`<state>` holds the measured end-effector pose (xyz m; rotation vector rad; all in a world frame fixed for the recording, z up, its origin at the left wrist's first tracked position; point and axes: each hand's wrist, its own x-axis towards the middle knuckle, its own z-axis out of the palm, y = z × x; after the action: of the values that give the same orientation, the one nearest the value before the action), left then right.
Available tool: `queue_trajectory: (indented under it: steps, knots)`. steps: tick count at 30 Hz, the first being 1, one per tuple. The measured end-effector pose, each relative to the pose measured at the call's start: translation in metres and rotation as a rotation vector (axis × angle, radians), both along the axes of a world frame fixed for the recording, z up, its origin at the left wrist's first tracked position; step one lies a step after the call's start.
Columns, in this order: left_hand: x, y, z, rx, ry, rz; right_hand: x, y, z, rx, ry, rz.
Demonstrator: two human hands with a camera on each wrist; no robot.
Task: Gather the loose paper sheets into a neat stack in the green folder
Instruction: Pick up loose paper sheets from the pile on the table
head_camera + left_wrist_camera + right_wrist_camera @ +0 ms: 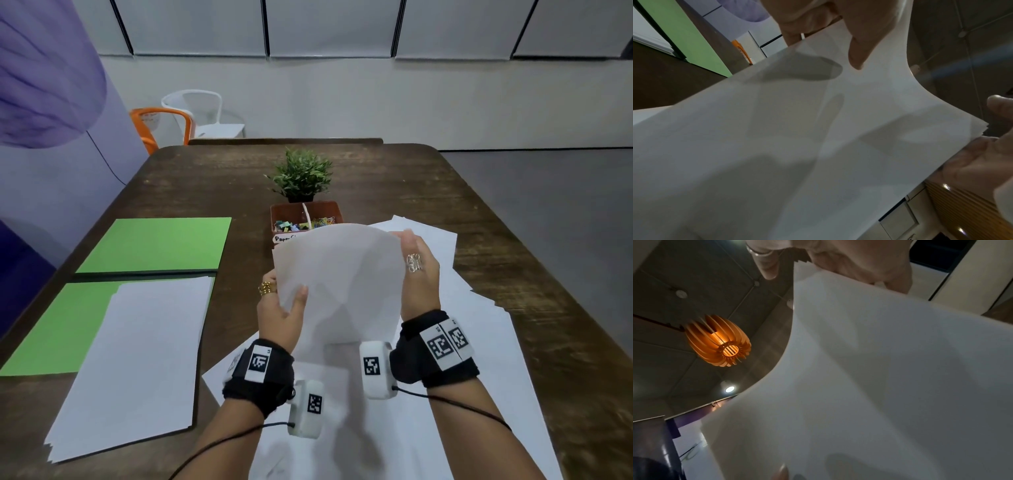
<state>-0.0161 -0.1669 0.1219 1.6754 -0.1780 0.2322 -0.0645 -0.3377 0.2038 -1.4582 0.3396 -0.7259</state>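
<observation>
I hold a bundle of white sheets (pixel 337 284) upright over the table, bowed between both hands. My left hand (pixel 282 308) grips its left edge, thumb on the near face. My right hand (pixel 418 270) grips the right edge near the top. In the left wrist view the bundle of sheets (pixel 818 146) fills the picture with my thumb on it; the right wrist view shows the bundle of sheets (pixel 890 378) curving upward. More loose sheets (pixel 462 359) lie spread beneath. The open green folder (pixel 157 245) lies at the left, a stack of paper (pixel 137 363) on its near half.
A small brown tray of clips (pixel 306 219) and a potted plant (pixel 301 174) stand behind the held sheets at mid-table. Orange and white chairs (pixel 185 116) stand past the far left corner. Bare wood (pixel 548 274) shows along the right side.
</observation>
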Motion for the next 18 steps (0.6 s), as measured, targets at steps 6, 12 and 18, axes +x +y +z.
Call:
queue_trajectory:
  steps: [6,12,18]
  knots:
    - [0.0018,-0.0016,0.0031,0.064,-0.035,0.020,0.0046,-0.0040,-0.0015,-0.017,0.046,-0.084]
    - [0.0008,-0.0017,0.0024,0.046,-0.035,0.026,0.0030,-0.0051,-0.0032,-0.030,-0.001,-0.045]
    - [0.0046,-0.0034,-0.0005,0.057,0.015,0.054,0.0022,-0.0093,-0.0040,-0.047,-0.053,0.050]
